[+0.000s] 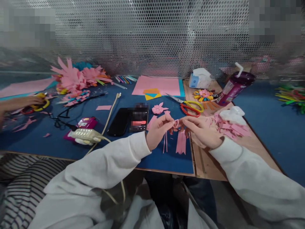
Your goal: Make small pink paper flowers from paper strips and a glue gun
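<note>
My left hand [159,129] pinches a small curled pink paper strip [176,123] at its fingertips, just above the blue table. From the other side my right hand [205,131] brings its fingertips to the same curl, thumb and fingers drawn together. Some fingertips are hidden. Below the hands lie fringed pink paper strips [181,144] and two thin pink strips [165,142]. A pink paper flower [157,109] rests beyond my left hand. Scissors [188,105] with red and yellow handles lie past my right hand, blades apart.
Pink scraps [234,129] and a plastic bag [233,114] lie on cardboard [209,165] at right, below a purple bottle [234,89]. Phones [119,121] and a power strip [85,135] with cables are at left. A co-worker's hand [33,101] is far left.
</note>
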{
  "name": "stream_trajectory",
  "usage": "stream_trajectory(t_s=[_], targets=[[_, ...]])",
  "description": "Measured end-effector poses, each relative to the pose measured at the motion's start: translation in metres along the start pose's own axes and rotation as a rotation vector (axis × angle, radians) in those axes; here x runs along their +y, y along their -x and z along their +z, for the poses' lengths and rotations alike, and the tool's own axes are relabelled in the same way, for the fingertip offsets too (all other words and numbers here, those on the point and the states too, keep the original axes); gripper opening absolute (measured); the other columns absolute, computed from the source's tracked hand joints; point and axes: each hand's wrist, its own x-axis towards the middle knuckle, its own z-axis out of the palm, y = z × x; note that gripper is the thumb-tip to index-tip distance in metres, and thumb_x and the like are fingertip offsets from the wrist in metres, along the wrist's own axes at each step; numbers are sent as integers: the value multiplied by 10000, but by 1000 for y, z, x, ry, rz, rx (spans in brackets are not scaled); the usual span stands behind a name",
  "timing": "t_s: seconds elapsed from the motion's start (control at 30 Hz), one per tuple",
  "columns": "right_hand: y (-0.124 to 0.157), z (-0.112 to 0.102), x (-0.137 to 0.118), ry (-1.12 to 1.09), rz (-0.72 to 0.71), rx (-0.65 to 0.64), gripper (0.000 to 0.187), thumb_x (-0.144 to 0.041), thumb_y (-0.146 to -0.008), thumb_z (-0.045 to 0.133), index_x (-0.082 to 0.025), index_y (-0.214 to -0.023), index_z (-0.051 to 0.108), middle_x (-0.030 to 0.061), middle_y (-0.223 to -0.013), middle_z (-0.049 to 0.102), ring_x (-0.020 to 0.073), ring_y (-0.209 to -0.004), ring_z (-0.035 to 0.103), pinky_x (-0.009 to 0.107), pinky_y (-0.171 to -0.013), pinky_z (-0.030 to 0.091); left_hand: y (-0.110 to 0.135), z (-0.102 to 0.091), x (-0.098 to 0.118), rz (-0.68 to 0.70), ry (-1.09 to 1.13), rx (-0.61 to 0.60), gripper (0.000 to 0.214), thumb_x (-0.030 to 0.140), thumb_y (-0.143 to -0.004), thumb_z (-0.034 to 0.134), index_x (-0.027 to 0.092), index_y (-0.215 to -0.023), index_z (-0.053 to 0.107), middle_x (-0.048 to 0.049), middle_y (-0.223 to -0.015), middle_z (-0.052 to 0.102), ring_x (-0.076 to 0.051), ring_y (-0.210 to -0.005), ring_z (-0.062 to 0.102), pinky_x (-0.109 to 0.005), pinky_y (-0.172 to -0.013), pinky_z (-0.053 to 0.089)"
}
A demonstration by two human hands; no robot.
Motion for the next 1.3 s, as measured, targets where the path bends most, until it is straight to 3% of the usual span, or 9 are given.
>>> stream_trajectory(t_s=[0.27, 0.5, 0.67, 1.3], targets=[[0, 3, 12, -180, 41, -15, 218, -395, -758, 652, -183, -804, 633, -19, -651, 582, 80, -523, 492, 210, -453, 390, 0, -2, 1, -86, -45, -75, 128, 261, -745, 624, 146, -735, 567, 2, -677, 583, -100, -605, 541, -242, -566, 421], [0, 3, 12, -248, 64, 33, 226, -393, -745, 663, -179, -737, 591, -42, -582, 536, 70, -495, 465, 200, -437, 354, -3, -3, 0, -117, -26, -6, 134, 279, -769, 585, 147, -750, 575, -9, -723, 608, -100, -627, 564, -222, -553, 430], [1, 2, 15, -218, 27, 98, 231, -385, -763, 651, -175, -705, 573, -45, -593, 535, 65, -501, 454, 207, -471, 357, -6, -2, 2, -146, -101, 61, 178, 313, -780, 572, 145, -720, 564, -11, -709, 607, -87, -594, 547, -205, -513, 426], [4, 6, 14, -18, 4, 153, 256, -412, -759, 638, -175, -697, 566, -24, -604, 550, 89, -507, 468, 232, -477, 364, -7, -3, 3, -136, -176, 80, 191, 323, -738, 647, 138, -715, 607, -27, -698, 630, -105, -601, 577, -199, -470, 471]])
